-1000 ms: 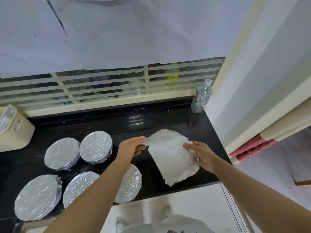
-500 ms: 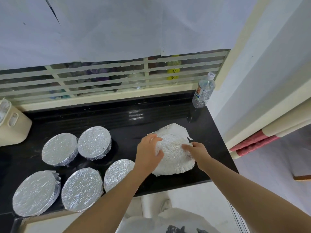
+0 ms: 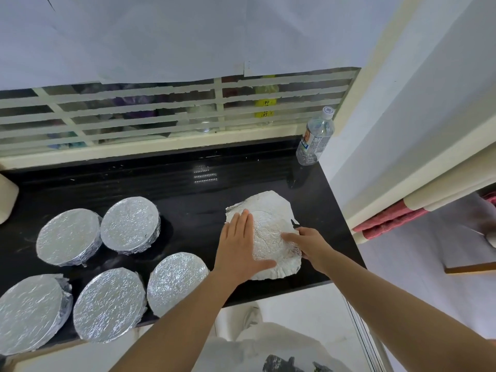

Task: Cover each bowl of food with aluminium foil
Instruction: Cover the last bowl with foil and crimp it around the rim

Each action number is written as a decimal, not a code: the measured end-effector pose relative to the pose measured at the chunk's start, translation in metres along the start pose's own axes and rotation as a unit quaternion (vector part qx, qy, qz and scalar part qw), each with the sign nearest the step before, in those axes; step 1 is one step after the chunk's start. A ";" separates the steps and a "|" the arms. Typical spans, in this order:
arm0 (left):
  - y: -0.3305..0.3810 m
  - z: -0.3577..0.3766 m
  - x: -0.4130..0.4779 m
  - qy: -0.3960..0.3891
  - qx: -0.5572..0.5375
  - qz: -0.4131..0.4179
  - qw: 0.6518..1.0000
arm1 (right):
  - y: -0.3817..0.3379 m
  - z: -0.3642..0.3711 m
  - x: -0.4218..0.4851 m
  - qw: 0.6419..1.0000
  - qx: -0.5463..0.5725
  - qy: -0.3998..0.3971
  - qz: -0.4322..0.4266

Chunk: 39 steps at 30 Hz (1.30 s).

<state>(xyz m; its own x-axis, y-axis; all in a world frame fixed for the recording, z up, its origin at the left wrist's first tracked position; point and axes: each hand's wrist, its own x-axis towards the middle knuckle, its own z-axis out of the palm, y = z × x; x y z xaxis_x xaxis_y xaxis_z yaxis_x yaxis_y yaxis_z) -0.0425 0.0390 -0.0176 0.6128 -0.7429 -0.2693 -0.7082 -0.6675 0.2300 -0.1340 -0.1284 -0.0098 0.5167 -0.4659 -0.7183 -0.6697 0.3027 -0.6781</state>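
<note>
A crinkled sheet of aluminium foil (image 3: 271, 208) lies over a bowl at the right of the black counter (image 3: 188, 194); the bowl's round rim shows through the foil. My left hand (image 3: 240, 244) presses flat on the foil's left side with straight fingers. My right hand (image 3: 311, 244) touches the right side, its forefinger stretched across the foil. Several foil-covered bowls stand to the left: two at the back (image 3: 68, 236) (image 3: 130, 225) and three near the front edge (image 3: 29, 312) (image 3: 108, 304) (image 3: 177, 281).
A clear plastic water bottle (image 3: 315, 136) stands at the counter's back right corner. A cream container (image 3: 6, 196) sits at the far left edge. A barred window runs behind the counter, a white wall stands at the right, and rolled mats (image 3: 389, 218) lie beyond the right edge.
The foil sheet, held up by both hands a second ago, now lies over the bowl. My left hand has flattened onto it and my right hand has moved onto its right side.
</note>
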 end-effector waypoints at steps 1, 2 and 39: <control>0.001 0.000 0.001 0.000 0.007 0.001 1.000 | 0.000 -0.001 0.000 1.000 -0.002 -0.002 0.000; 0.002 0.000 0.002 -0.001 0.016 0.002 1.000 | 0.001 -0.001 0.000 1.000 -0.001 -0.004 0.002; -0.012 0.017 -0.012 0.045 -0.050 0.024 0.997 | 0.001 0.032 0.017 0.631 -0.679 -0.104 -0.360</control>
<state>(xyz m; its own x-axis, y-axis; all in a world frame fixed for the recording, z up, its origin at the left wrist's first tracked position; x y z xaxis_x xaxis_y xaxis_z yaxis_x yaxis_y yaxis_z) -0.0468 0.0566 -0.0331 0.6109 -0.7730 -0.1711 -0.7020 -0.6288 0.3343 -0.1083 -0.1095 -0.0274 0.9125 0.0849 -0.4002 0.0112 -0.9831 -0.1830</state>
